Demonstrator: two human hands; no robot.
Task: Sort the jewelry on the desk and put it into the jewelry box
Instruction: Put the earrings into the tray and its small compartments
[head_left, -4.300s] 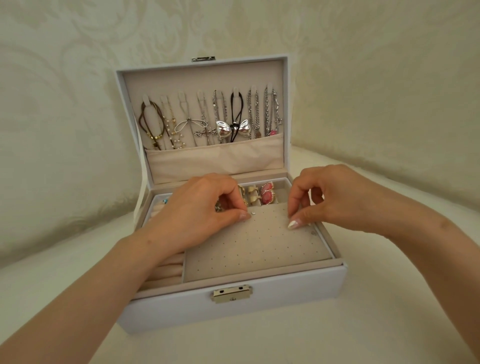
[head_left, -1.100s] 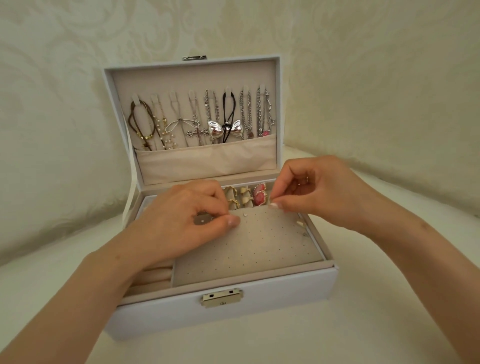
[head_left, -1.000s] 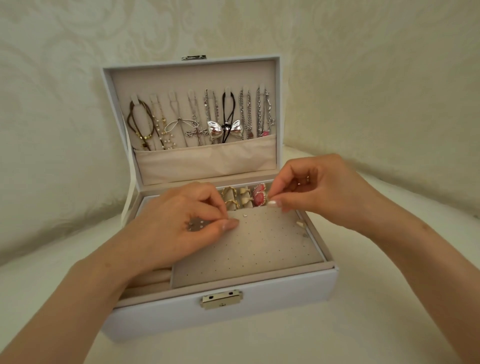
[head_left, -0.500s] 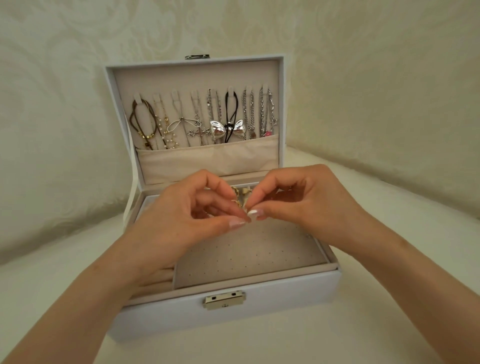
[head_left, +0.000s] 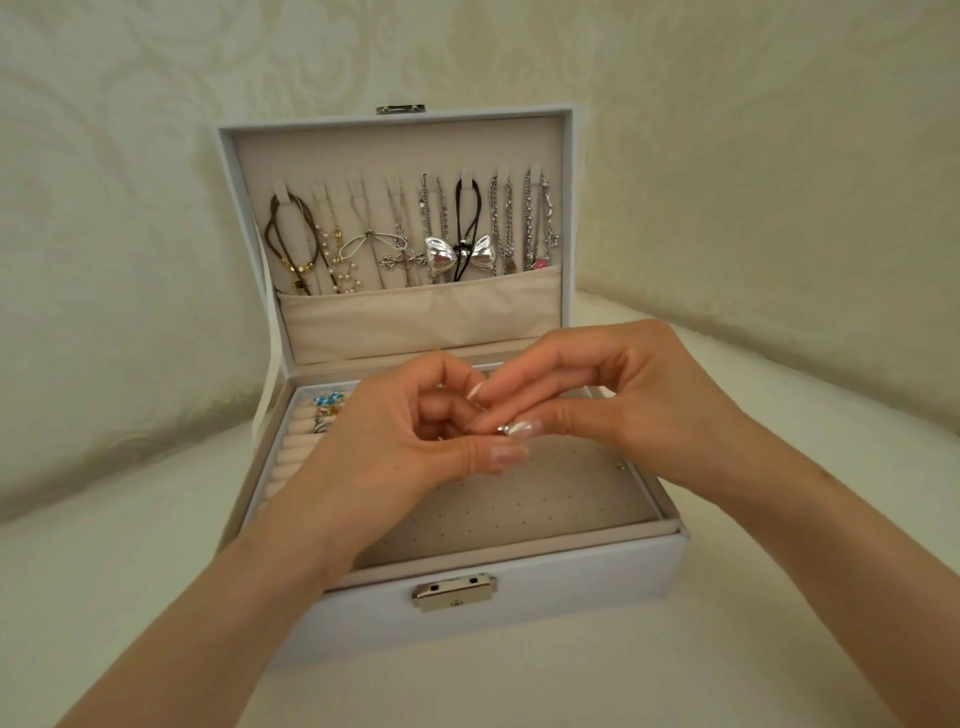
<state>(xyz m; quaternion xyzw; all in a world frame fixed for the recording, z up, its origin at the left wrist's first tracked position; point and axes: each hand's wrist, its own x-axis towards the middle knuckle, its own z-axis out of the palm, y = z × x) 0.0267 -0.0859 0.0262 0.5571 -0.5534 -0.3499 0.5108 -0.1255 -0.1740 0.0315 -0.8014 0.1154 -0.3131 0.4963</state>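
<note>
A white jewelry box (head_left: 571, 587) stands open on the desk, its lid upright. Several necklaces (head_left: 457, 234) hang inside the lid above a beige pocket (head_left: 415, 317). Above the perforated earring pad (head_left: 545, 499), my left hand (head_left: 395, 447) and my right hand (head_left: 639, 395) meet fingertip to fingertip. Between them they pinch a tiny silver earring (head_left: 503, 429). Rings (head_left: 327, 408) sit in the ring rolls at the left of the tray. A small stud (head_left: 619, 466) sits on the pad near its right edge.
The box has a metal clasp (head_left: 453, 592) on its front wall. A pale patterned wall (head_left: 779, 156) rises close behind and to both sides. The cream desk surface (head_left: 571, 686) runs around the box.
My hands were apart over the pad, then came together above it. They now hold the small silver earring between their fingertips, slightly higher than before.
</note>
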